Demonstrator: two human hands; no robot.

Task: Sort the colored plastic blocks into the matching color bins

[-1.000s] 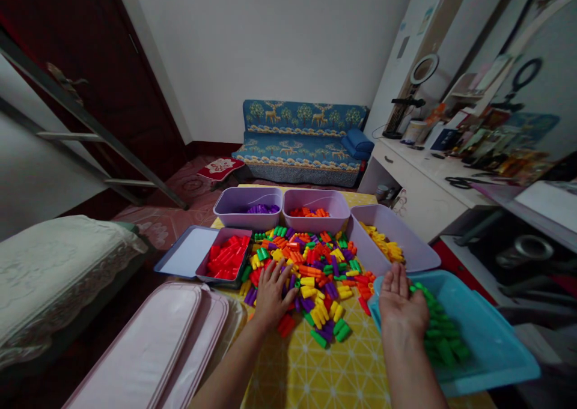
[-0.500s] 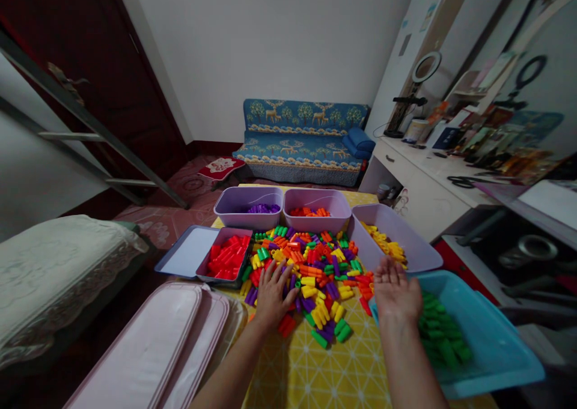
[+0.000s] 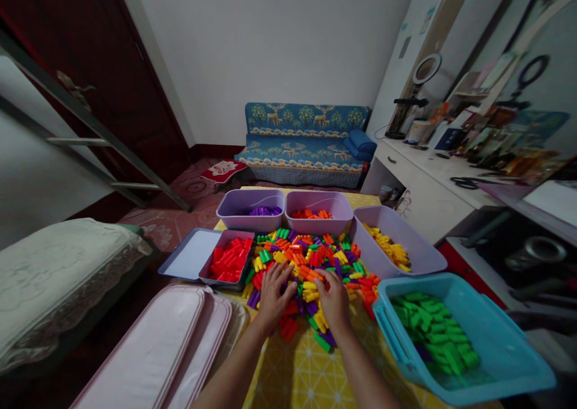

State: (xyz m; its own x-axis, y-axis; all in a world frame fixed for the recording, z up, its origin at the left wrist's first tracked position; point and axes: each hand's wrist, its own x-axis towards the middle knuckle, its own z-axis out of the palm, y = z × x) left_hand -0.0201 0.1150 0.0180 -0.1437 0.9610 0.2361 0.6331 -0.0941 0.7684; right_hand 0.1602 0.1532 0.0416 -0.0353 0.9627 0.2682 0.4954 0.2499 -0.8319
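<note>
My left hand point(image 3: 274, 295) lies palm down on the left side of a mixed heap of plastic building pieces point(image 3: 315, 256), fingers spread. The short tube-like pieces are red, orange, yellow, green and purple. On the front right of the heap, my right hand point(image 3: 334, 301) reaches in with thumb and fingers apart. Its fingertips are beside an orange piece point(image 3: 310, 274); no grip on it shows. Some pieces under both palms are hidden. To the right, a turquoise bin point(image 3: 505, 343) holds green pieces point(image 3: 437, 331).
Behind the heap stand lilac bins with purple point(image 3: 264, 211), orange point(image 3: 312, 214) and yellow pieces point(image 3: 388, 247). A small tin point(image 3: 247, 265) of red pieces sits left, its lid point(image 3: 192, 254) open. Pale pink lids point(image 3: 148, 343) lie front left on the yellow cloth's point(image 3: 311, 379) side.
My right hand has moved left from the turquoise bin's edge, where it was palm up and open, down to the heap. My left hand has stayed at the heap.
</note>
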